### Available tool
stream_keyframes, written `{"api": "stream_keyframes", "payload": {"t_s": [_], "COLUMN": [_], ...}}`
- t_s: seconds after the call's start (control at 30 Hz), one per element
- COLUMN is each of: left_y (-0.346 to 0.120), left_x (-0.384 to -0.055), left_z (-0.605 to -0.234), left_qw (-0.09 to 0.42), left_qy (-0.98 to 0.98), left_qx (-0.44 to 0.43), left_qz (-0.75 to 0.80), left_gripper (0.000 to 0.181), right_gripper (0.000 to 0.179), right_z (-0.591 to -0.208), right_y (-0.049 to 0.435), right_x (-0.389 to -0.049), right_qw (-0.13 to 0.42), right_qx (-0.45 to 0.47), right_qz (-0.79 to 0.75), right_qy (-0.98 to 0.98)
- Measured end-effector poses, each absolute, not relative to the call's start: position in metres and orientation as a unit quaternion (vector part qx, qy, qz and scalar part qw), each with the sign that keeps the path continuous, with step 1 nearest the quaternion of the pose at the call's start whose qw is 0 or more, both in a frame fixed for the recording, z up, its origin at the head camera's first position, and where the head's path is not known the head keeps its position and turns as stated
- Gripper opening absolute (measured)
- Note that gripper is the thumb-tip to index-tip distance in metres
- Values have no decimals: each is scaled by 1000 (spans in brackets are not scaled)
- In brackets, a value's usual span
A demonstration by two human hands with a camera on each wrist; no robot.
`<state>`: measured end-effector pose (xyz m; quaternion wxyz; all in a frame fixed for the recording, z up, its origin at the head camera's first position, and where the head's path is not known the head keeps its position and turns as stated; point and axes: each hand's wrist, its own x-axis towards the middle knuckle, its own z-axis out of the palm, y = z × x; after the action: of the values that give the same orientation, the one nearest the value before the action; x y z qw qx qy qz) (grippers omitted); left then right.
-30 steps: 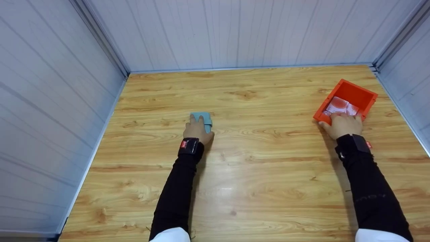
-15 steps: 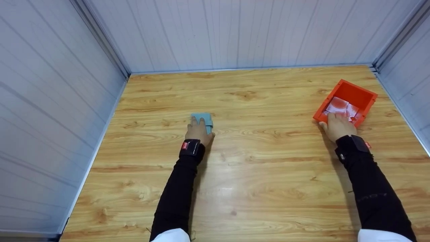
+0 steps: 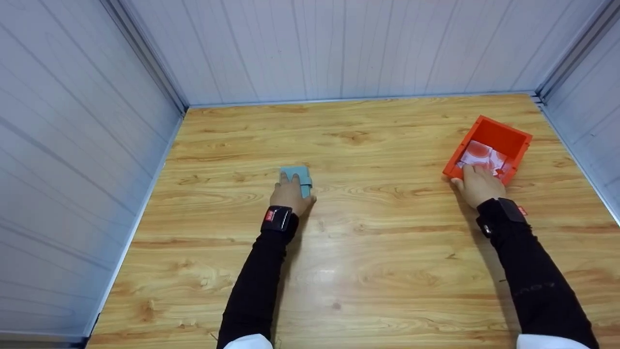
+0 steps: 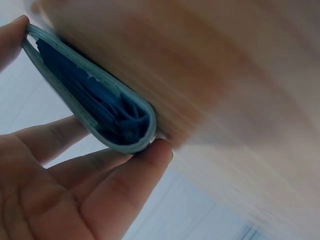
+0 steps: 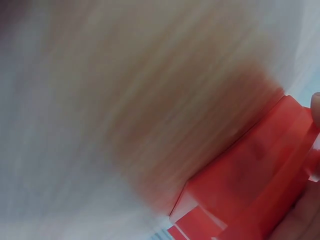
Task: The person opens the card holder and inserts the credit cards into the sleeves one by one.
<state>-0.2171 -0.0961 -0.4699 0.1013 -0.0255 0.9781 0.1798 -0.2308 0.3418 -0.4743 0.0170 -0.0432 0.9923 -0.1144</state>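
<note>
A light teal folding card wallet (image 3: pixel 305 178) with a strap lies on the wooden table, left of centre in the head view. My left hand (image 3: pixel 289 195) covers its near left part and grips it across its width. The left wrist view looks into the end of the wallet (image 4: pixel 90 95), where dark blue leaves show between the covers. Fingertips press at both of its sides. At the right, my right hand (image 3: pixel 479 186) holds the near wall of an orange-red plastic box (image 3: pixel 503 133), thumb outside and fingers over the rim. Pink-and-white packets (image 3: pixel 477 152) lie inside, partly hidden by the fingers.
The wooden table (image 3: pixel 368 252) reaches back to a pale panelled wall (image 3: pixel 319 53). Similar side walls (image 3: pixel 72 160) rise at left and right. The right wrist view shows the box's outer wall (image 5: pixel 240 170) close over the table.
The box has slid left and slightly nearer with my right hand, whose fingers have shifted left along the rim. My left hand and the wallet have moved slightly right and nearer.
</note>
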Motion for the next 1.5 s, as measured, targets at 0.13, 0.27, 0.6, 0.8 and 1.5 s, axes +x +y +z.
{"api": "stream_keyframes", "payload": {"t_s": [0.13, 0.27, 0.6, 0.8, 1.5], "left_y": [-91, -85, -69, -54, -7], "left_x": [-211, -205, -195, -186, -161], "left_z": [-468, -467, -468, -465, -467], "left_qw": [96, 90, 92, 89, 54], "left_qy": [979, 981, 985, 986, 994], "left_qx": [-17, -7, 13, 37, 71], "left_qz": [179, 173, 147, 134, 69], "left_gripper": [83, 80, 80, 80, 83], "right_gripper": [38, 35, 32, 30, 37], "right_z": [-475, -475, -477, -474, -469], "right_y": [335, 328, 304, 295, 270], "right_x": [-230, -227, -222, -219, -206], "right_qw": [11, 1, -23, -21, -20], "right_qx": [-53, -65, -94, -123, -167], "right_qz": [-115, -107, -97, -102, -97], "right_qy": [992, 992, 991, 987, 981]}}
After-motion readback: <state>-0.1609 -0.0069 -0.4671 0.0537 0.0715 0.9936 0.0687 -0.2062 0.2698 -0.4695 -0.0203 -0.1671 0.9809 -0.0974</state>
